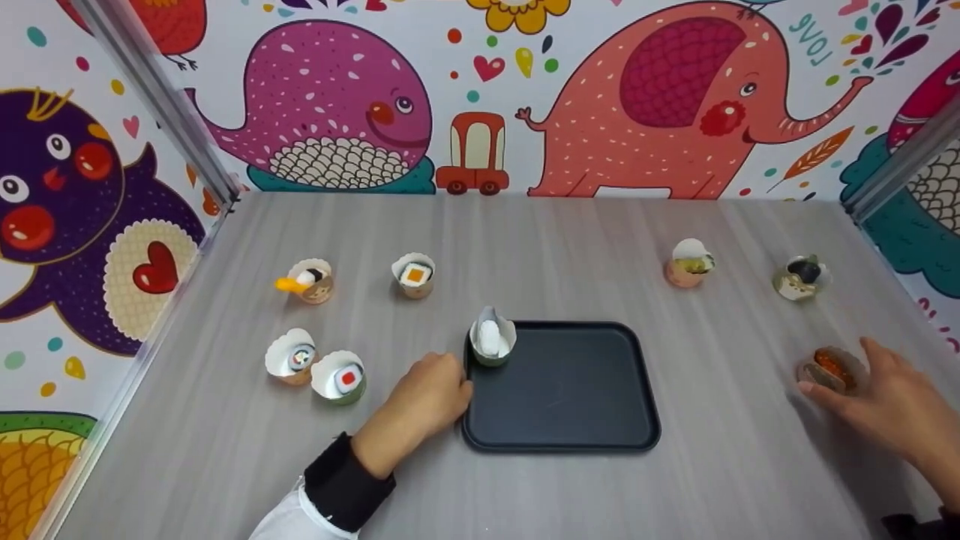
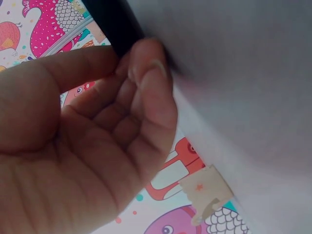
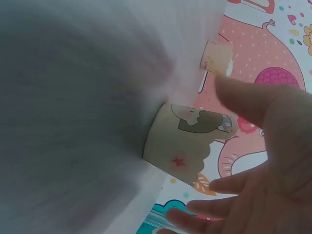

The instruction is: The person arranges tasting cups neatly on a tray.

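Observation:
My left hand pinches the left edge of a black rectangular tray; the left wrist view shows thumb and curled fingers at the dark rim. In the tray's back left corner stands a green paper cup with a white piece in it. Far to the right, my right hand spreads around a paper cup holding an orange-topped toy sushi piece. In the right wrist view thumb and fingers stand apart on either side of this cup, with a gap.
Behind the right hand stand a cup with a dark piece and a pink cup with a green piece. Several more sushi cups, among them one with a red-centred piece and one with an orange-centred piece, stand left. Printed panels border the table.

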Motion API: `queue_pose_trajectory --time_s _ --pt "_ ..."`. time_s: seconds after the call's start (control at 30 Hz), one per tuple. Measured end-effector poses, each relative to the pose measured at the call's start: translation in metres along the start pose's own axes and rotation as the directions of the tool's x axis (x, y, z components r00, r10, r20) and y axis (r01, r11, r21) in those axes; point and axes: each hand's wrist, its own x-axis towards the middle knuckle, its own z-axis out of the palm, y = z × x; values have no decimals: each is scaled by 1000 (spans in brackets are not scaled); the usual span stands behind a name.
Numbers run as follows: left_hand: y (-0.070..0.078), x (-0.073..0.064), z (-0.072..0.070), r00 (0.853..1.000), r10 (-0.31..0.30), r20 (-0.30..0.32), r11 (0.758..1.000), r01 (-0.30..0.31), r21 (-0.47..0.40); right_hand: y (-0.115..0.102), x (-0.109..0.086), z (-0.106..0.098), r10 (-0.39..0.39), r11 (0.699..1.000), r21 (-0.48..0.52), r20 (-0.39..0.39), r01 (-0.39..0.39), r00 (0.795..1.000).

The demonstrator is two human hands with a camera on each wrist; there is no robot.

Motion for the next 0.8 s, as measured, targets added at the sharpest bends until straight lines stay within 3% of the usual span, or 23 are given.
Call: queue_pose_trajectory --time_s 0.5,0.8 --pt "-1 -1 1 1000 26 -17 1000 -26 0 -2 -1 6 154 985 66 114 -162 981" --pt "-2 0 0 1000 19 -11 1000 -19 -9 2 3 8 127 987 93 75 -133 989"
